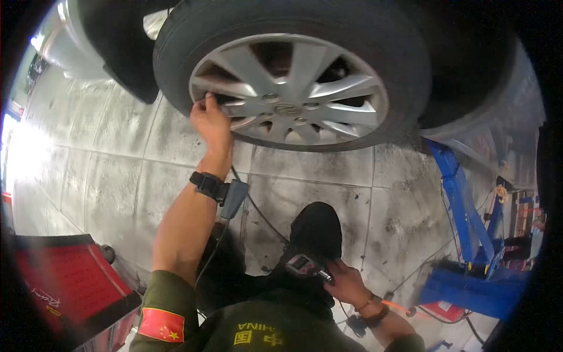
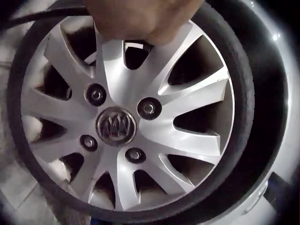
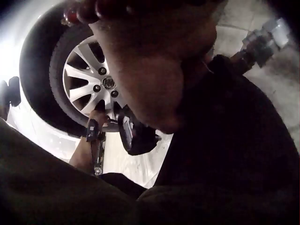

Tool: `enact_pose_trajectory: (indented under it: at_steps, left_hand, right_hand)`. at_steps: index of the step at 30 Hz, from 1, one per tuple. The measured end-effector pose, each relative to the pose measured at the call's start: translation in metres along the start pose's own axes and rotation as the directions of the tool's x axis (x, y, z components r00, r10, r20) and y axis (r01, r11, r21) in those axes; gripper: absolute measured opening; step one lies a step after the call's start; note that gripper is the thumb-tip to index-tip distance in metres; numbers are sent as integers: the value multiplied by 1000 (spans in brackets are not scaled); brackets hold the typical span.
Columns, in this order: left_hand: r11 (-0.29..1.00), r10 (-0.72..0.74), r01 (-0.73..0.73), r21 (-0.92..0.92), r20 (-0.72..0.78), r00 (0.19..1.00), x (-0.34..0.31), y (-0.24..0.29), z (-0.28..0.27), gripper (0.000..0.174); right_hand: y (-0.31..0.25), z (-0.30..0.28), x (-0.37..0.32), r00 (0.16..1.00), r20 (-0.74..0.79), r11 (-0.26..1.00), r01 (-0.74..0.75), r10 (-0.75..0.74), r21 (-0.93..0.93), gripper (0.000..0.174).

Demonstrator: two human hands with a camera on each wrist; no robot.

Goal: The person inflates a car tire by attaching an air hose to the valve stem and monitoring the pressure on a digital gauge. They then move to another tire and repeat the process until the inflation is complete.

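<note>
- Silver wheel point(image 1: 287, 109) stands ahead; left hand point(image 1: 211, 124) reaches it, but whether its fingers pinch something I cannot tell.
- Right hand point(image 1: 350, 286) grips the gauge point(image 1: 301, 264); a snagged hose point(image 1: 260, 212) could pull it away.

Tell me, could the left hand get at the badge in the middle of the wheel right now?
Probably yes: the left hand is at the wheel, and nothing covers the badge, though the hand may first have to leave the hose.
</note>
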State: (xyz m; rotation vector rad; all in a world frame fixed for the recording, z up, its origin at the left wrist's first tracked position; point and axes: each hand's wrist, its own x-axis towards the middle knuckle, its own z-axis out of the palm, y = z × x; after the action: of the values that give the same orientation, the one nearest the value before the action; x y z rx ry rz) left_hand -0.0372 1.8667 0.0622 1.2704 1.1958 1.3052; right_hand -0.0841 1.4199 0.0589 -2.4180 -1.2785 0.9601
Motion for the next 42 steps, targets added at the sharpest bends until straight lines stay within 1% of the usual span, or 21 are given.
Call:
enact_pose_trajectory:
  at_steps: [1,3,4,5,7,8,13,15,16,17,19,20,22,24,26,30,32,33,35,39,42]
  left_hand:
    - [1000,17,-17,-6,15,1000,-2,8,4,30]
    - [1000,15,-15,-15,-31,999,-2,3,7,34]
    - [991,34,-35,-132,-13,999,8,-19,11,36]
    - [991,34,-33,-127,5,999,9,-20,14,36]
    - [933,-249,227,-279,-44,968,9,-14,18,34]
    - [886,-284,295,-358,83,955,5,-8,11,30]
    - [849,-372,372,-374,76,925,0,-1,10,27]
    - [854,-341,360,-376,120,933,-3,10,7,26]
    - [904,-278,295,-310,101,955,12,-13,7,26]
    - [904,-278,293,-310,92,956,12,-9,3,26]
    - [934,-252,280,-222,147,957,5,-1,3,27]
    - [938,-214,246,-246,148,965,4,-3,2,27]
    - [938,-221,252,-238,147,964,10,-11,2,25]
    - [940,-228,258,-224,151,962,7,-4,0,24]
    - [781,-424,479,-401,222,878,2,8,1,25]
    - [836,-391,437,-333,199,899,2,4,-1,23]
    - [894,-286,349,-280,243,927,8,-7,-2,23]
    - [895,-288,351,-275,243,926,7,-8,-4,23]
    - [822,-401,481,-306,290,869,7,-4,-6,23]
    - [812,-401,463,-355,239,885,0,7,0,28]
    - [862,-337,393,-320,217,916,-1,9,1,33]
  right_hand:
    - [2,-2,-4,1000,-21,1000,-1,2,11,55]
    - [5,1,-17,998,-27,999,50,-49,11,56]
    - [9,7,-23,999,-34,999,36,-35,29,56]
    - [16,14,-27,998,-36,998,43,-42,37,56]
    - [25,20,-33,999,-38,998,41,-39,48,56]
    - [26,20,-37,999,-43,998,29,-27,57,57]
    - [32,6,-37,998,-69,999,9,-6,43,61]
    - [30,-3,-28,997,31,998,-64,64,15,63]
    - [29,-3,-25,998,39,998,-54,54,11,63]
    - [28,-4,-22,998,14,998,-57,57,10,63]
    - [31,-3,-18,998,-10,998,-61,61,4,63]
    - [32,0,-17,999,-35,1000,-28,28,12,63]
    - [31,4,-15,999,-53,1000,8,-6,23,63]
    - [25,0,-12,1000,14,1000,-28,29,-11,63]
    - [25,2,-12,999,16,999,-49,50,-19,63]
    - [28,7,-15,997,-12,996,-76,76,-37,64]
    - [26,6,-14,996,0,996,-87,87,-14,65]
    - [26,6,-14,995,8,995,-95,95,4,66]
    - [26,7,-15,995,-4,995,-95,95,-4,66]
    - [28,7,-15,997,-21,997,-76,76,-1,66]
    - [22,3,-15,994,-11,994,-112,112,6,65]
